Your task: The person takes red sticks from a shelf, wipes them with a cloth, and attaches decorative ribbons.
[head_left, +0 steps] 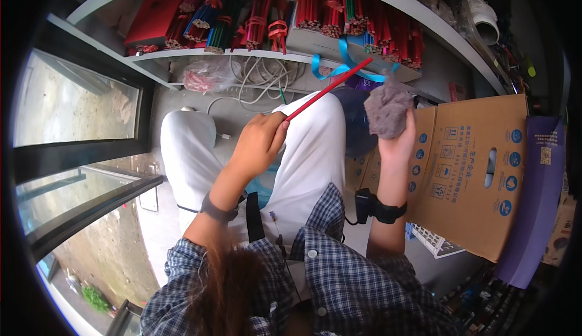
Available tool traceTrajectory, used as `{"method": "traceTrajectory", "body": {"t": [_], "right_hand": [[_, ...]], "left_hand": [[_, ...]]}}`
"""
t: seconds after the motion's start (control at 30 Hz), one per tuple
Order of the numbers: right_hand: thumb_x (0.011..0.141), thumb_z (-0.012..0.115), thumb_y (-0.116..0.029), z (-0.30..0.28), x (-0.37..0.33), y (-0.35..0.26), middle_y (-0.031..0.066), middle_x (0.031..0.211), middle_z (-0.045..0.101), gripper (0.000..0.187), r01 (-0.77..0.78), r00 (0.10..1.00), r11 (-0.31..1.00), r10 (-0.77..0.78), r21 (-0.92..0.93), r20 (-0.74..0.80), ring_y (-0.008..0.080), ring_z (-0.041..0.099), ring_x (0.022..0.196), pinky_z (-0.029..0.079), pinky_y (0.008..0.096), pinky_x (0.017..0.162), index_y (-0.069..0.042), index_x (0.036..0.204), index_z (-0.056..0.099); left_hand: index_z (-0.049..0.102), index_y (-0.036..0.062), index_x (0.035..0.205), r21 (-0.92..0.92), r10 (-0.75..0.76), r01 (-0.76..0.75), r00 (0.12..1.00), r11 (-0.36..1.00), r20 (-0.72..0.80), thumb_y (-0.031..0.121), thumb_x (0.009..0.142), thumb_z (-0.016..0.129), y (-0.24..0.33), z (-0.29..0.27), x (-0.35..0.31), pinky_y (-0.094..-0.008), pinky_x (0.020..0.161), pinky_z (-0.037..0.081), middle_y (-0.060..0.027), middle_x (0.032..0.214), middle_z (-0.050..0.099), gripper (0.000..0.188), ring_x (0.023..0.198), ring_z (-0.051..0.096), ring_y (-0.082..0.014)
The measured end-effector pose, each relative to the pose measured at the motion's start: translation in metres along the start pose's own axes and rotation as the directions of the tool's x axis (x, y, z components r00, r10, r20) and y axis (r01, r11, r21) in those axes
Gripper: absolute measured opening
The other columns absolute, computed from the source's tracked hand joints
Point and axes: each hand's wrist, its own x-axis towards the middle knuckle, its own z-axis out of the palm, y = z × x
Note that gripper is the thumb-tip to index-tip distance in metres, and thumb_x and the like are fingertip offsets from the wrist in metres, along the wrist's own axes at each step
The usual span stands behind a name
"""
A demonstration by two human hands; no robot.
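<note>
My left hand [262, 137] is closed around one end of a long red pencil [330, 87]. The pencil slants up and to the right, over my right knee. A crumpled greyish-purple cloth [388, 109] sits in my right hand [398, 145], whose fingers are mostly hidden behind it. The pencil's far tip ends just left of the cloth, apart from it. Beyond both hands, bundles of red pencils [379, 36] tied with bands lie on a shelf, with some blue and green ones [203, 21] among them.
A large brown cardboard box [467, 178] stands at my right, with a purple panel [533, 202] beside it. White cables [254, 84] and a plastic bag [206, 74] lie under the shelf edge [182, 52]. Light blue ribbon [342, 54] hangs from the shelf. Glass windows [79, 106] are at the left.
</note>
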Motion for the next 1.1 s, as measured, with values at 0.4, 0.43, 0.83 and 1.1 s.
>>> {"method": "traceTrajectory", "body": {"t": [0.4, 0.43, 0.83, 1.1], "right_hand": [[0.078, 0.063, -0.002, 0.055, -0.066, 0.077, 0.0060, 0.100, 0.058, 0.035, -0.337, 0.912, 0.897, 0.387, -0.286, 0.138, 0.0146, 0.058, 0.092, 0.047, 0.0283, 0.080, -0.001, 0.111, 0.051], [0.078, 0.062, -0.002, 0.055, -0.064, 0.074, 0.0062, 0.098, 0.059, 0.033, -0.342, 0.913, 0.899, 0.387, -0.274, 0.131, 0.0148, 0.058, 0.090, 0.047, 0.0282, 0.079, -0.001, 0.110, 0.052], [0.087, 0.053, -0.017, 0.005, 0.008, -0.001, 0.0084, 0.111, 0.058, 0.030, -0.181, 0.983, 0.981, 0.181, -0.063, 0.001, 0.0200, 0.056, 0.102, 0.044, 0.0345, 0.088, 0.000, 0.112, 0.053], [0.090, 0.050, -0.023, 0.009, -0.013, 0.005, 0.0085, 0.119, 0.053, 0.036, -0.097, 0.995, 0.995, 0.096, -0.023, -0.026, 0.0207, 0.050, 0.111, 0.039, 0.0363, 0.096, -0.003, 0.119, 0.048]], "left_hand": [[0.054, 0.0027, 0.091, 0.201, 0.228, -0.227, 0.974, 0.953, 0.017, 0.007, 0.064, 0.061, -0.005, 0.007, -0.003, -0.0363, 0.073, 0.042, -0.0118, 0.088, 0.058, 0.029, 0.077, 0.052, -0.0311], [0.054, 0.0019, 0.095, 0.182, 0.199, -0.212, 0.976, 0.960, 0.085, 0.003, 0.062, 0.061, -0.003, 0.006, -0.002, -0.0367, 0.073, 0.043, -0.0133, 0.091, 0.058, 0.034, 0.078, 0.051, -0.0332], [0.059, 0.0025, 0.085, 0.109, 0.232, -0.231, 0.973, 0.967, 0.001, 0.010, 0.081, 0.059, -0.006, 0.002, -0.002, -0.0333, 0.068, 0.042, -0.0082, 0.076, 0.059, 0.009, 0.070, 0.052, -0.0265], [0.059, 0.0032, 0.081, -0.022, 0.053, -0.054, 0.998, 0.998, -0.043, 0.015, 0.083, 0.056, -0.007, 0.002, 0.000, -0.0347, 0.068, 0.042, -0.0097, 0.071, 0.060, 0.012, 0.064, 0.054, -0.0277]]}}
